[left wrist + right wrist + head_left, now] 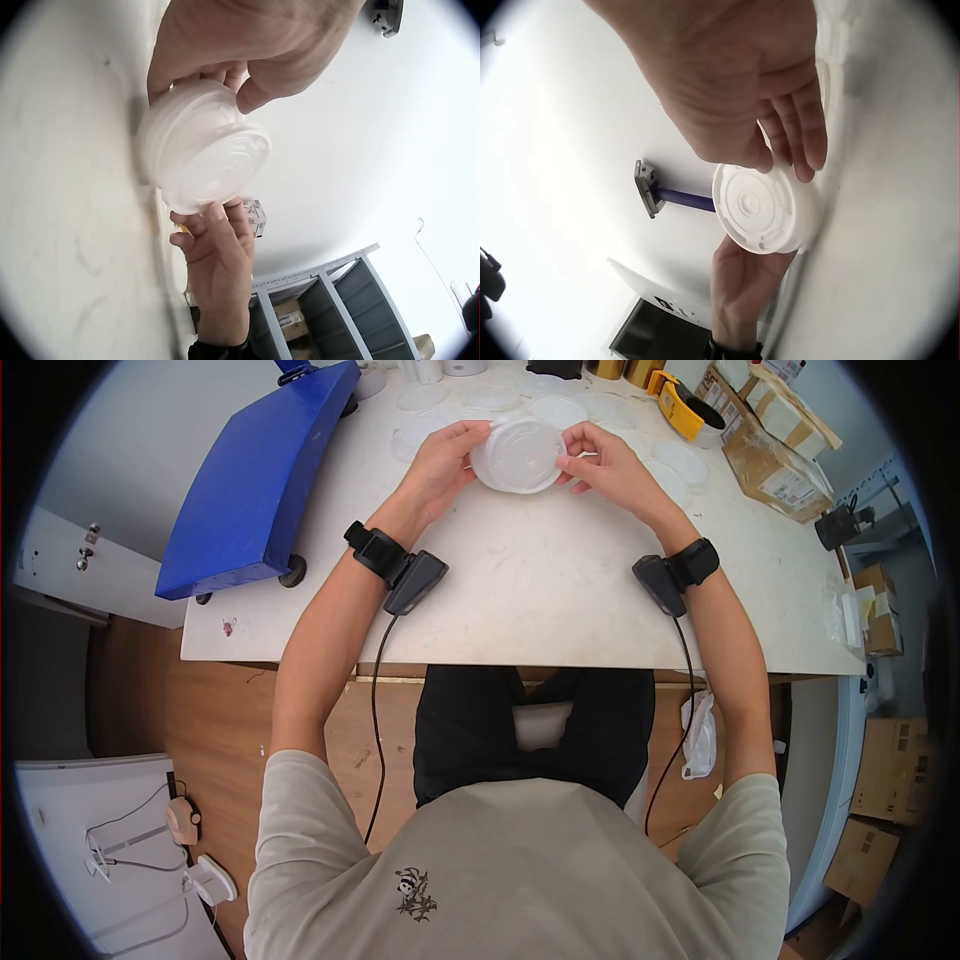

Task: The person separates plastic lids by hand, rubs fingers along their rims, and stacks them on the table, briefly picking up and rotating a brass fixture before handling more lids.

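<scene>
At the back of the white table, both hands are at a round translucent plastic container. My left hand grips its side, fingers around the far edge and thumb near the rim. A round plastic lid is tilted over the container's top, one side raised toward me; in the right wrist view this lid shows concentric rings. My right hand pinches the lid's edge between thumb and fingers, the other fingers loosely curled. The head view hides most of the container behind the lid.
Several clear round lids lie flat across the back of the table. A large blue wheeled platform stands on the left. A yellow-and-black object and cardboard boxes sit at the back right.
</scene>
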